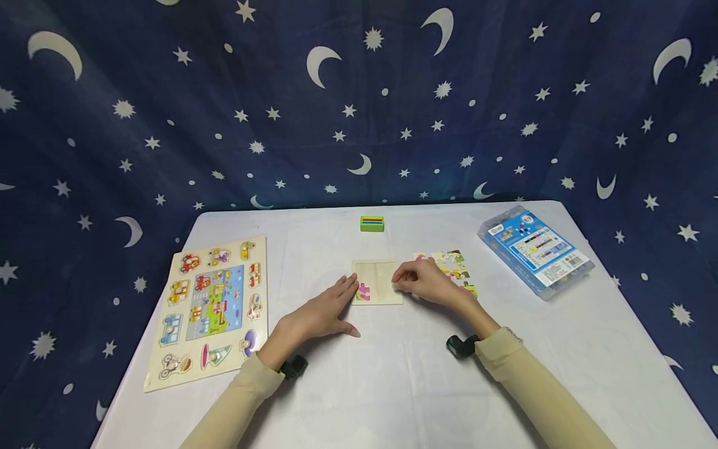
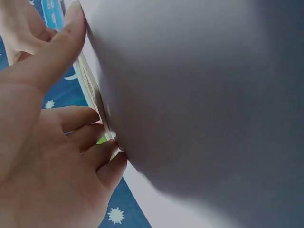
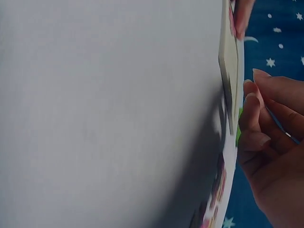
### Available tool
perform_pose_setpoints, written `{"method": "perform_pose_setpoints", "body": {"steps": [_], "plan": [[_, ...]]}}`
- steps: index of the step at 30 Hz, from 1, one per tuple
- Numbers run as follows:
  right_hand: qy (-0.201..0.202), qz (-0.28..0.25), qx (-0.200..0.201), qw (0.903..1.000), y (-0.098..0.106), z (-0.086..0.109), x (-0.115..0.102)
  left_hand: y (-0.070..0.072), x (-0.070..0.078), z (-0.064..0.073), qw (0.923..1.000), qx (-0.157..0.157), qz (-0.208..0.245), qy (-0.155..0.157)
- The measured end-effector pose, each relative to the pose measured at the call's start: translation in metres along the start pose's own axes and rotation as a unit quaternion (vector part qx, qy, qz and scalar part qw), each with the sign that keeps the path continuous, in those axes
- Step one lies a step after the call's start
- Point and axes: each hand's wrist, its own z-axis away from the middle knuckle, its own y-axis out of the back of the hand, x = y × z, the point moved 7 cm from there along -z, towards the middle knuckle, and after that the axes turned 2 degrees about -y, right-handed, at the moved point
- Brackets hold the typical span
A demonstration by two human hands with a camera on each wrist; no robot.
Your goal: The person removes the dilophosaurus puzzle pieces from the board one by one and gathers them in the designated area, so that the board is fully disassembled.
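A shallow light-wood puzzle tray (image 1: 387, 273) lies at the table's middle, with pink and green jigsaw pieces (image 1: 363, 292) in its lower left corner. My left hand (image 1: 321, 312) rests at the tray's left side, fingertips at the rim and thumb spread toward me. Its fingers are extended in the left wrist view. My right hand (image 1: 424, 280) is over the tray's right edge, fingers loosely bent. In the right wrist view the fingertips (image 3: 253, 100) are beside the tray (image 3: 230, 71), and nothing shows between them. Loose jigsaw pieces (image 1: 455, 265) lie behind this hand, partly hidden by it.
A large wooden vehicle puzzle board (image 1: 182, 363) lies to the left. A clear plastic case with a blue label (image 1: 535, 249) sits at the right. At the back is a small green box (image 1: 372, 224) with coloured stripes. A starry dark-blue cloth (image 1: 348, 134) hangs behind the white table.
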Motion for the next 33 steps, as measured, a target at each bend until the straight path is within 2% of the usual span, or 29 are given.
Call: {"method": "perform_pose_setpoints", "body": {"steps": [9,14,20,33], "plan": [[0.009,-0.012,-0.045,0.9989,-0.028,-0.025,-0.018,0.007,-0.011,-0.009,0.9995,-0.020,-0.008,0.022],[0.004,-0.011,-0.070,0.9975,-0.036,-0.035,-0.026,0.006,-0.011,-0.011,0.9992,-0.025,-0.010,0.028],[0.000,0.009,-0.092,0.9957,-0.042,-0.038,-0.030,0.005,-0.008,-0.014,0.9992,-0.028,-0.012,0.024],[-0.004,0.010,-0.092,0.9957,-0.045,-0.038,-0.029,0.006,-0.004,-0.014,0.9996,-0.023,-0.009,0.016]]}}
